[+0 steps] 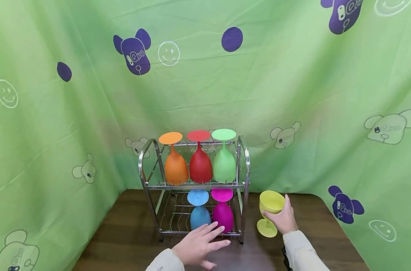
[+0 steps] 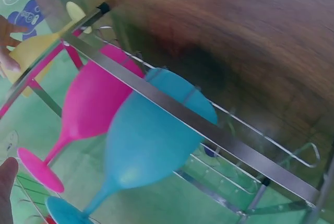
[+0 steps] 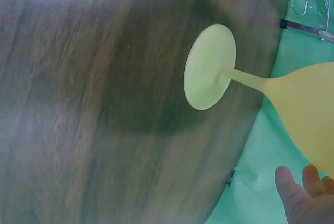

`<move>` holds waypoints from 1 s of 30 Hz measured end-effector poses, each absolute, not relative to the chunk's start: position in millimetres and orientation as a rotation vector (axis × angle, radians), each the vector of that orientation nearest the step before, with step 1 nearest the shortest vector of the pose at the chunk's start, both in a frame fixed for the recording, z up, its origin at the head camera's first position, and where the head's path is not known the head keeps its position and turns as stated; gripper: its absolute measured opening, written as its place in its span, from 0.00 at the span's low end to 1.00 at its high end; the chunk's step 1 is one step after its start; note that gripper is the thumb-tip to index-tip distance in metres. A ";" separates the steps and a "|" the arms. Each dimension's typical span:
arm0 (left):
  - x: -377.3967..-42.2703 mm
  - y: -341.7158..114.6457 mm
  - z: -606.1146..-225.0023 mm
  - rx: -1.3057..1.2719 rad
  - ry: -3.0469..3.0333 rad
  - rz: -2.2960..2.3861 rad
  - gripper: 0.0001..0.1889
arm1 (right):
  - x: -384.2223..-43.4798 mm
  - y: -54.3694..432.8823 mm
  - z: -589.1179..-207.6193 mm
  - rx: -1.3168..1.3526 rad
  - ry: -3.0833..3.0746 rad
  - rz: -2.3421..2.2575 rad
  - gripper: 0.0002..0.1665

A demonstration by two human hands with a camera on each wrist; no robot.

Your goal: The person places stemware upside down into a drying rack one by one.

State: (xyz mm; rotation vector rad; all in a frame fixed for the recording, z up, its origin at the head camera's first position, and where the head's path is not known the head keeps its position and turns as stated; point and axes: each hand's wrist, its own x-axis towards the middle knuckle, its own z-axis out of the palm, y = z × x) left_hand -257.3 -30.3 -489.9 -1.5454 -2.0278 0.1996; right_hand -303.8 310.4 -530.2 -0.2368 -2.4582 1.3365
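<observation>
A yellow goblet (image 1: 271, 202) stands bowl up to the right of the rack, with my right hand (image 1: 284, 217) holding its bowl, thumb on the near side and fingers around the right side. Its round foot (image 3: 210, 67) shows close over the wooden table in the right wrist view. My left hand (image 1: 201, 244) has its fingers spread in front of the rack's lower tier and holds nothing. Behind those fingers, a blue goblet (image 2: 151, 135) and a magenta goblet (image 2: 96, 98) sit upside down side by side on that tier.
The two-tier metal rack (image 1: 195, 186) stands on the wooden table (image 1: 117, 235). Upside down on its upper tier are an orange goblet (image 1: 176, 167), a red goblet (image 1: 200, 165) and a light green goblet (image 1: 224, 165). Green printed cloth (image 1: 205, 94) hangs behind and at both sides.
</observation>
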 end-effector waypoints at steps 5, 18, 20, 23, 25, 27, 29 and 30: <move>-259.4 -17.4 -485.8 -1.534 -2.048 0.223 0.37 | -311.7 304.7 -528.4 -0.256 -2.408 1.355 0.69; -264.4 7.2 -486.5 -1.420 -2.208 0.116 0.36 | -309.7 300.2 -540.0 -0.312 -2.257 1.436 0.62; -266.0 10.5 -486.0 -1.408 -2.183 0.107 0.35 | -310.8 299.1 -540.7 -0.313 -2.247 1.443 0.61; -267.4 13.3 -485.6 -1.403 -2.169 0.097 0.35 | -310.9 295.2 -540.6 -0.315 -2.223 1.477 0.57; -268.6 15.0 -485.5 -1.400 -2.168 0.086 0.36 | -311.1 292.7 -540.4 -0.335 -2.203 1.476 0.56; -270.0 17.0 -484.6 -1.395 -2.178 0.066 0.36 | -310.6 290.7 -540.5 -0.356 -2.183 1.474 0.55; -271.2 19.0 -483.3 -1.387 -2.182 0.050 0.36 | -309.4 288.9 -540.0 -0.364 -2.169 1.476 0.55; -272.0 19.9 -482.8 -1.384 -2.181 0.038 0.36 | -308.3 288.2 -539.7 -0.369 -2.169 1.477 0.55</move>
